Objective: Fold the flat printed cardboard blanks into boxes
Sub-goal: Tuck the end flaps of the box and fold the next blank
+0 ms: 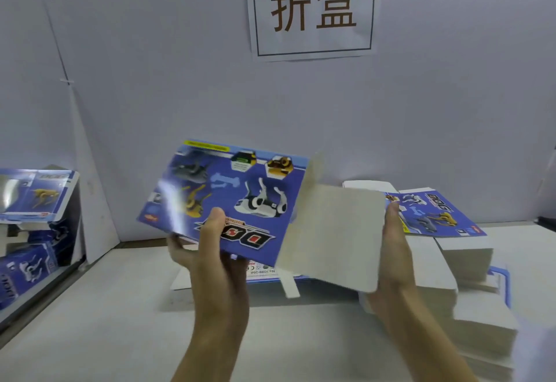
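**Blue blank held above the tabletop, plain flap swung out**

The pale grey tabletop (pixel 90 336) lies bare at front left. A stack of flat blue-printed cardboard blanks (pixel 469 264) crowds its right edge; folded blue boxes (pixel 33 198) sit at the left edge. The blue printed cardboard blank (pixel 228 198) is held in the air at centre. The left hand (pixel 210 249) pinches its near edge, thumb on top. The right hand (pixel 391 249) holds its plain grey flap (pixel 334 237) from behind.
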